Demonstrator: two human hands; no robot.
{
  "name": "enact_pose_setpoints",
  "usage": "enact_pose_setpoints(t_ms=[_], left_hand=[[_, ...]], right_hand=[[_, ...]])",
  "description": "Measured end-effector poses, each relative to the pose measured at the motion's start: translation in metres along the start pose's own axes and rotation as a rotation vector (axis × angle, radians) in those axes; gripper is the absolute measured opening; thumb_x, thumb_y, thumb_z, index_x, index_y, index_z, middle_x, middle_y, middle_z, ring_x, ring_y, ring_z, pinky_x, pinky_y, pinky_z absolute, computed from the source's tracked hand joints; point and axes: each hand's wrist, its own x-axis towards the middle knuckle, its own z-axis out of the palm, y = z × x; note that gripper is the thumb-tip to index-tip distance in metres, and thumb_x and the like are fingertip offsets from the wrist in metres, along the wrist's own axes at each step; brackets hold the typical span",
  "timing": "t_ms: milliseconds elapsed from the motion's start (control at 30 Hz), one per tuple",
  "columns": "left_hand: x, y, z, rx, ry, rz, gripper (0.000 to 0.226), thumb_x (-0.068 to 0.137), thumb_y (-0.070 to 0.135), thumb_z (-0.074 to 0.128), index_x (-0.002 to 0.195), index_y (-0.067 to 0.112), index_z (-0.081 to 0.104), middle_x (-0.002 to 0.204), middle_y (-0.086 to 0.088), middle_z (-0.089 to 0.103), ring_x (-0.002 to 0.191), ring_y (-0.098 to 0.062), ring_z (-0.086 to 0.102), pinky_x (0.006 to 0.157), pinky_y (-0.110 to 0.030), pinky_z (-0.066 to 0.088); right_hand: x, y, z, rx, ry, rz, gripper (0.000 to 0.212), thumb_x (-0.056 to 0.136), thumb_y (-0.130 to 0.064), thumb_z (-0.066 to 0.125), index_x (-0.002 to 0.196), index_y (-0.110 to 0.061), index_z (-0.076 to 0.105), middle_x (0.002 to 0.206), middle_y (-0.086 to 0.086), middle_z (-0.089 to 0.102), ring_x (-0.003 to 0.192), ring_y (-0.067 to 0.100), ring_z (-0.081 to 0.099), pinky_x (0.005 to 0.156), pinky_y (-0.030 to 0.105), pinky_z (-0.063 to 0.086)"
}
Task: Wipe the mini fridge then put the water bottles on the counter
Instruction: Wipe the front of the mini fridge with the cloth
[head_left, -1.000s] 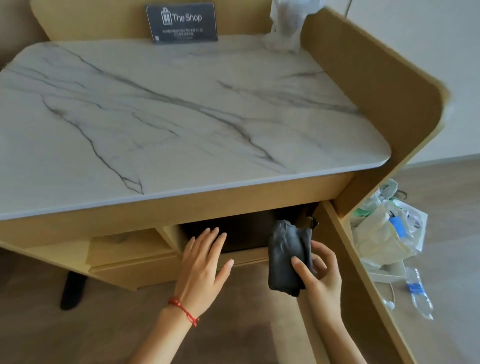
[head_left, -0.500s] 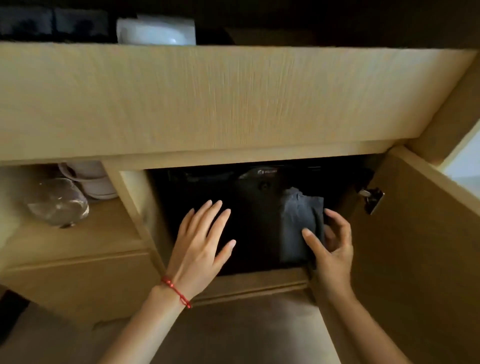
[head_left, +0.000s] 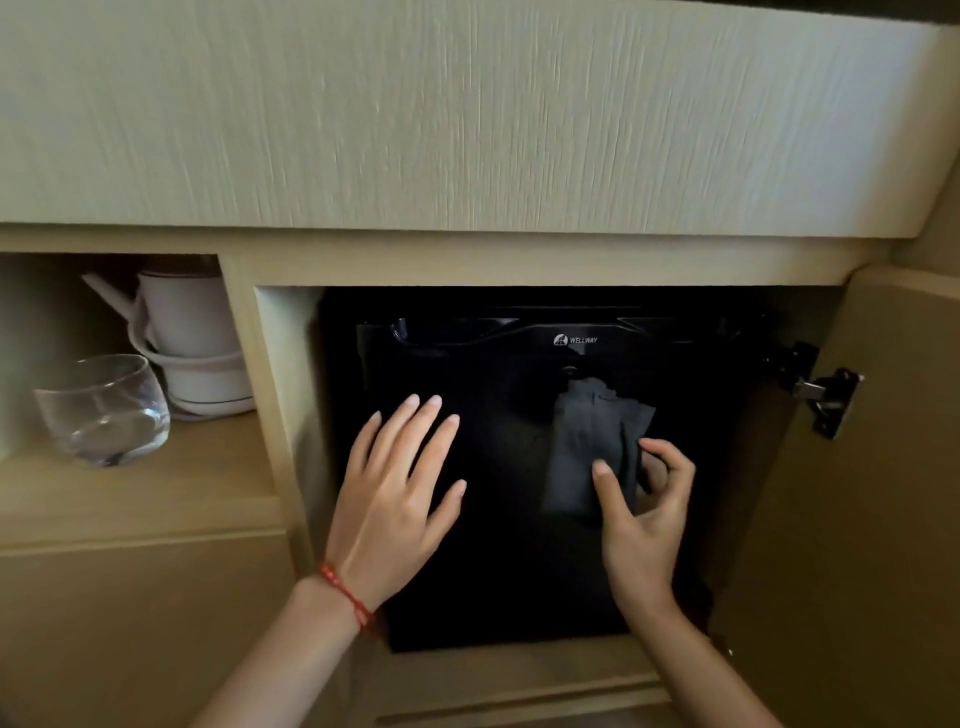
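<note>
A black mini fridge (head_left: 509, 571) with a WELLWAY logo sits shut inside the open wooden cabinet bay under the counter. My right hand (head_left: 641, 525) pinches a dark grey cloth (head_left: 587, 447) and holds it up in front of the fridge door. My left hand (head_left: 395, 499), with a red string at the wrist, is spread flat with fingers apart, on or just before the left half of the door. No water bottles are in view.
The cabinet door (head_left: 862, 519) stands open on the right, its metal hinge (head_left: 826, 395) jutting out. A left shelf holds a clear glass (head_left: 104, 410) and stacked white cups (head_left: 192, 343). The wooden counter front (head_left: 467, 114) overhangs above.
My view dropped from the marble countertop down to the fridge bay and came closer. Both hands moved toward the fridge door, the right one still holding the cloth.
</note>
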Motion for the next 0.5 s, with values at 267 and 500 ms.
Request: enact_pose_setpoints(t_ms=[267, 500], left_hand=[[-0.022, -0.030, 0.017, 0.106, 0.157, 0.056, 0.045, 0.089, 0.028, 0.045, 0.129, 0.006, 0.047, 0.134, -0.016, 0.051, 0.130, -0.027, 0.037, 0.106, -0.050, 0.030], [-0.036, -0.053, 0.021, 0.203, 0.161, 0.058, 0.044, 0.089, 0.027, 0.044, 0.126, 0.004, 0.050, 0.132, -0.018, 0.052, 0.128, -0.029, 0.039, 0.104, -0.052, 0.031]], right_hand=[[-0.006, 0.036, 0.030, -0.095, 0.023, -0.219, 0.035, 0.084, -0.012, 0.061, 0.102, -0.039, 0.046, 0.104, -0.028, 0.051, 0.101, -0.008, 0.047, 0.090, 0.006, 0.035], [-0.004, 0.043, 0.044, -0.243, -0.032, -0.200, 0.026, 0.085, -0.002, 0.060, 0.096, -0.025, 0.055, 0.105, 0.012, 0.047, 0.095, -0.017, 0.042, 0.084, -0.002, 0.030]])
